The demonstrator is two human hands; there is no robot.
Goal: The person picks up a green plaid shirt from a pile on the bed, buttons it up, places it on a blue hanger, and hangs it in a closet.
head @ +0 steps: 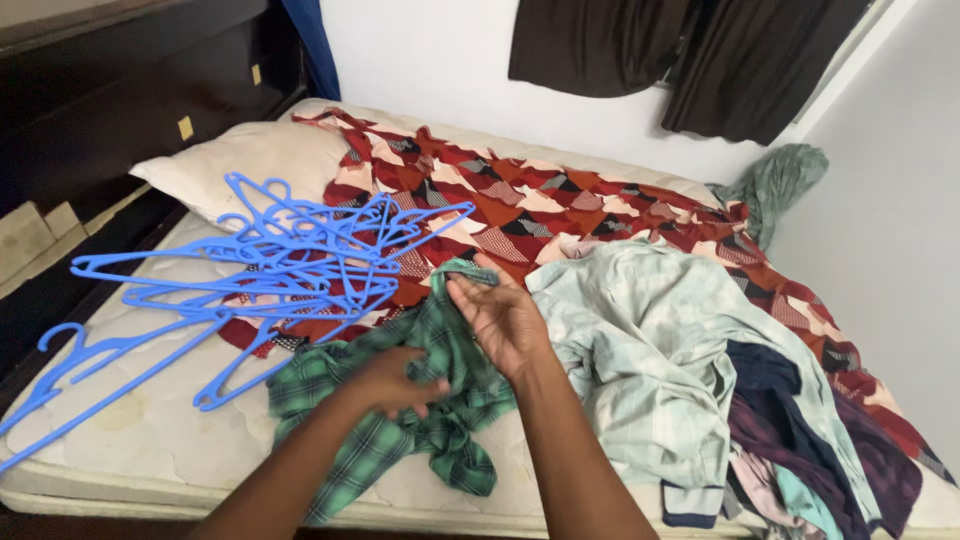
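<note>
Where the mattress (150, 430) offers its near edge, one green plaid shirt (400, 400) lies crumpled: left hand (395, 380) pins its middle in a closed grip, right hand (505, 320) pinches its upper edge taut. Blue hangers (270, 270) lie heaped left of the shirt; pale clothes pile (660, 340) right.

A heap of blue plastic hangers (270, 260) lies tangled on the left of the bare mattress (150, 440), near a cream pillow (240, 160). A red patterned sheet (540, 200) spreads across the bed. On the right sits a pile of clothes topped by a pale checked shirt (650, 340). Dark curtains (700, 50) hang on the white wall (420, 50).
</note>
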